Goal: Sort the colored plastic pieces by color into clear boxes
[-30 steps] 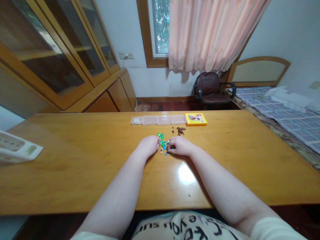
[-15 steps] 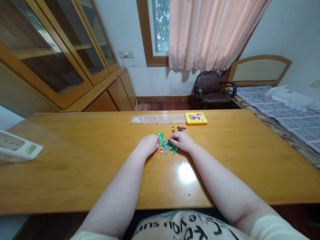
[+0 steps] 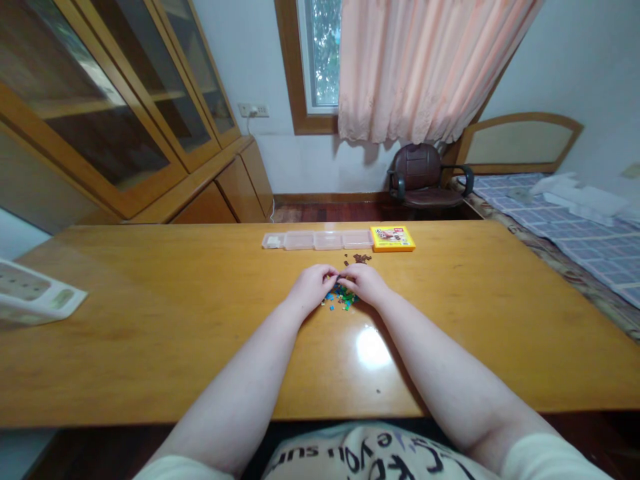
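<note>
My left hand and my right hand meet fingertip to fingertip over a pile of small green and blue building bricks. A small dark building brick is pinched in my right fingers. The left fingers are closed right beside it; whether they grip the same brick or another is too small to tell. Past my right hand lies a group of loose brown bricks. Part of the green and blue pile is hidden under my hands.
Along the table's far edge lie a clear plastic tray with compartments and a yellow box. A white slotted object stands at the left. One tiny dark piece lies near the front edge of the wooden table.
My left hand has moved right, from the left side of the pile up to my right fingertips, and covers more bricks. My right hand has hardly moved and still pinches the dark brick.
</note>
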{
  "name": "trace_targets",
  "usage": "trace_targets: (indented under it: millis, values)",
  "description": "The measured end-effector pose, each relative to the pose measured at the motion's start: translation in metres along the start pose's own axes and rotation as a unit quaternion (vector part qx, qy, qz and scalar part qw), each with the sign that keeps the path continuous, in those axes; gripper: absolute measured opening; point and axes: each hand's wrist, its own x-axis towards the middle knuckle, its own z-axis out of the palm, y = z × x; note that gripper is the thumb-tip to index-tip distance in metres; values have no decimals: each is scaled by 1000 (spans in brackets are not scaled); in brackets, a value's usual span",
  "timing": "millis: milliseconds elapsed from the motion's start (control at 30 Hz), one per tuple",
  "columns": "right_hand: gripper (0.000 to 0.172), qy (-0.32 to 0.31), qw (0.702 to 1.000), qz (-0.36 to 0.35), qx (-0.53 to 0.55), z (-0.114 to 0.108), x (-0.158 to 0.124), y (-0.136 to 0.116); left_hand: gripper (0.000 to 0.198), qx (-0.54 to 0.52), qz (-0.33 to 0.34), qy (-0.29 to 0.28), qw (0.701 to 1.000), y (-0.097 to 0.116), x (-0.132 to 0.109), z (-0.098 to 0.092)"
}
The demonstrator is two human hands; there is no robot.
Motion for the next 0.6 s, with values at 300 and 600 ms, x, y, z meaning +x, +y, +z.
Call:
trace_targets:
  millis: [300, 600]
  values:
    - [17, -3, 998, 60, -35, -3, -1, 0, 29, -22, 38, -33, 998, -5, 1, 3]
    - [28, 53, 974, 214, -59, -3, 1, 10, 54, 28, 109, -59, 992, -3, -2, 10]
